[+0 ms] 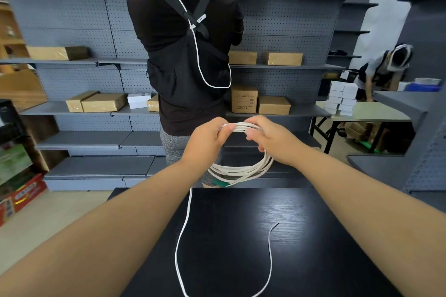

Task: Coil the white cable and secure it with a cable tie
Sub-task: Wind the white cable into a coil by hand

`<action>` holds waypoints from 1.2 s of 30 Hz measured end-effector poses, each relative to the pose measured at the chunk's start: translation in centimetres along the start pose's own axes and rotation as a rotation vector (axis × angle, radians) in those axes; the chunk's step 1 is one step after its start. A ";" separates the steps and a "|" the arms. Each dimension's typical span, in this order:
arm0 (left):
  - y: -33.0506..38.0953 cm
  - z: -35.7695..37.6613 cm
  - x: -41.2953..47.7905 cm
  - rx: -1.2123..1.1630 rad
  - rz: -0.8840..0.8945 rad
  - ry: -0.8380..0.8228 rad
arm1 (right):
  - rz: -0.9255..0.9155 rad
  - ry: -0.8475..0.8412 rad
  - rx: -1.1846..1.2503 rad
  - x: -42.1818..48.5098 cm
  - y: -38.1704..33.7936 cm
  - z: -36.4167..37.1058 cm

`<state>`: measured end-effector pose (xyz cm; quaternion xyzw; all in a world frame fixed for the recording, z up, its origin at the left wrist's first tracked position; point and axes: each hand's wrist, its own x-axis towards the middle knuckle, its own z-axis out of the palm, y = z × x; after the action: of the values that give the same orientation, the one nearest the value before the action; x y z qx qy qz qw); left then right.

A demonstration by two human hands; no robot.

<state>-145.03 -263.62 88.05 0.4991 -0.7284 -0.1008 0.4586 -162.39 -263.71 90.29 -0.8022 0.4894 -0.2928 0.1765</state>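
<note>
The white cable (pixel 241 168) is wound into a coil of several loops, held in the air above the far edge of the black table (pixel 313 236). My left hand (pixel 207 137) pinches the top of the coil on its left side. My right hand (pixel 272 138) grips the same top stretch from the right. A green piece (pixel 220 183) shows at the bottom of the coil. A loose tail of the cable hangs from the coil onto the table, curves round near its front edge, and ends at a free tip (pixel 277 223). No cable tie shows.
A person in black (pixel 183 55) stands just beyond the table with their back to me, a white cord on their back. Grey shelving (pixel 284 19) with cardboard boxes lies behind them. At the right, another person bends over a pale table (pixel 369 112) stacked with white boxes.
</note>
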 end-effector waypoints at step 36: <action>-0.1 -0.1 -1.8 -0.525 -0.346 -0.186 | 0.038 0.481 0.102 -0.3 0.6 -1.9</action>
<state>-144.78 -262.18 87.06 0.4686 -0.6207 -0.4068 0.4792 -164.15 -263.68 91.32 -0.6903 0.5168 -0.4962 0.1005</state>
